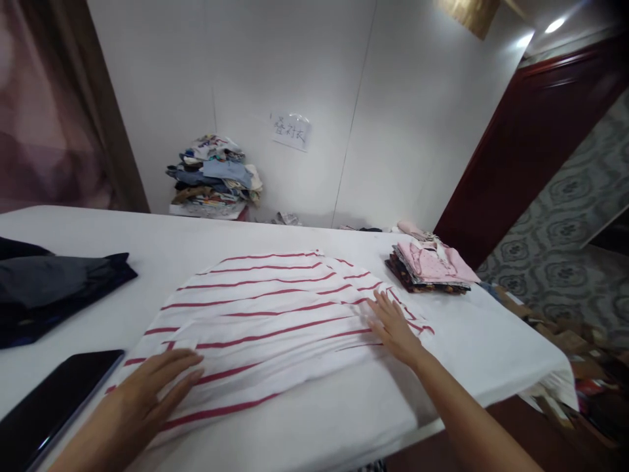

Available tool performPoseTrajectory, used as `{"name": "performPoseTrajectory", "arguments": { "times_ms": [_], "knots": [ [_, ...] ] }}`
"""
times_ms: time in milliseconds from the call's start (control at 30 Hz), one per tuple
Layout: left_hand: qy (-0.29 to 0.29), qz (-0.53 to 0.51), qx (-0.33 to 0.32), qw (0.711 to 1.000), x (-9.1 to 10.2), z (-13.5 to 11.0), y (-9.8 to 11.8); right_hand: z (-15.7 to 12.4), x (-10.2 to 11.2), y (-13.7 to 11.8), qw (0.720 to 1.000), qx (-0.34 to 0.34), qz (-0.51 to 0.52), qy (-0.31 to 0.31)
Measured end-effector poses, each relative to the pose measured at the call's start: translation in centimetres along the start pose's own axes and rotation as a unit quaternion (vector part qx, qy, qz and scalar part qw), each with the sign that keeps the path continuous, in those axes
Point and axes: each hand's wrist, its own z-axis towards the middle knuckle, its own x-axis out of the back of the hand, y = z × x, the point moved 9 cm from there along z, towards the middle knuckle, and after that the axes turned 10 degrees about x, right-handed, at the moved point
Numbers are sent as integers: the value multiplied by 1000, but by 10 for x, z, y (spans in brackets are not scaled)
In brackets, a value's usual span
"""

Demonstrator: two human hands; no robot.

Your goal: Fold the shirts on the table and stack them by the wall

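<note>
A white garment with thin red stripes [265, 308] lies spread flat on the white table [481, 341]. My left hand [152, 387] rests palm down on its near left part, fingers stretched out. My right hand [390, 326] lies flat on its right side, fingers spread over the fabric. Neither hand grips anything.
A small stack of folded clothes, pink on top [430, 265], sits at the table's right. Dark garments [44, 288] lie at the left edge, with a black tablet [54, 400] near me. A heap of mixed clothes [213, 177] stands by the back wall under a paper note [291, 130].
</note>
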Motion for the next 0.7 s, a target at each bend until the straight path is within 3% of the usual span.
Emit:
{"name": "performPoseTrajectory", "arguments": {
  "times_ms": [100, 167, 267, 333, 433, 600, 700],
  "knots": [
    [-30, 28, -38, 998, -16, 11, 25, 9, -27, -13, 997, 12, 17, -75],
    [-55, 48, -61, 995, -35, 9, 30, 8, -42, -12, 993, 4, 20, -112],
    [-70, 59, -56, 994, -59, 1, 17, 4, -50, -7, 992, 0, 18, -124],
    [-70, 53, -32, 996, -64, 0, 7, 3, -51, -7, 993, 1, 19, -119],
    [-78, 34, -5, 996, -57, 16, 11, 3, -48, -8, 995, 4, 31, -100],
    [-112, 18, -20, 993, -46, 70, 69, 18, -36, 3, 986, -35, 125, -106],
    [-140, 22, -9, 990, -60, 90, 91, 53, 0, 20, 985, -44, 165, -6]
  ]
}}
